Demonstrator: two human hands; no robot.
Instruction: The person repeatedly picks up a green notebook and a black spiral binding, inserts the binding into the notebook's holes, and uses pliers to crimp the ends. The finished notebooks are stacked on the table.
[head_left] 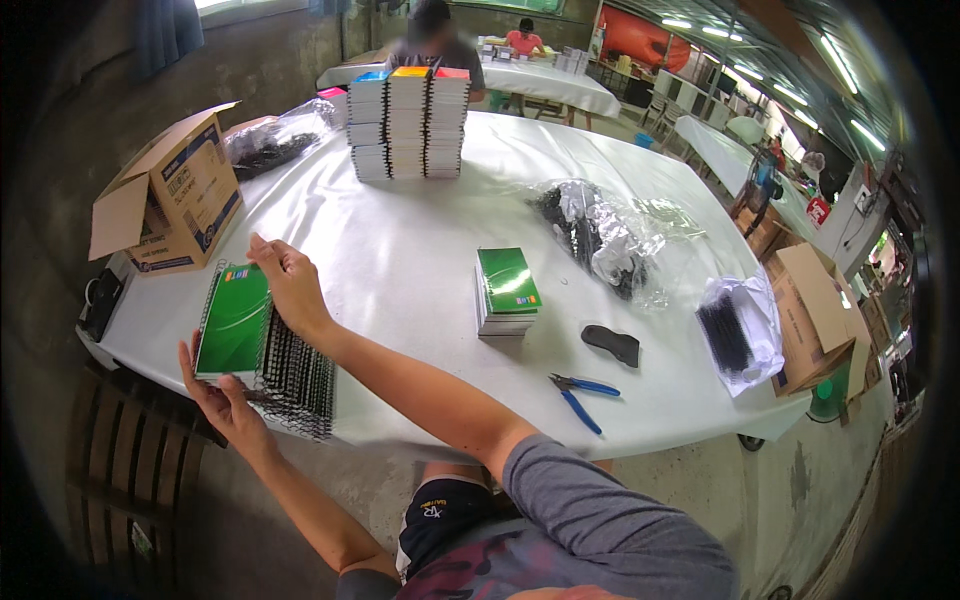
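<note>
At the left of the table, my two hands frame a stack of green spiral-bound notebooks [232, 330] with black coil bindings showing along its right side. My left hand [232, 408] is at the near end of the stack, fingers spread and open. Across the far right corner reaches my right hand [290, 285], its fingers slightly bent and not wrapped round anything I can see. In the middle of the table sits a smaller stack of green-covered books [507, 290]. Blue-handled cutting pliers [585, 395] lie to the right, below a dark grey curved piece [611, 345].
Tall stacks of spiral notebooks [408, 130] stand at the far side, before a seated person [430, 45]. Plastic bags of black coils [600, 235] and a white bag of coils [738, 330] lie rightward. Open cartons [170, 200] flank the table. A wooden chair [120, 470] is lower left.
</note>
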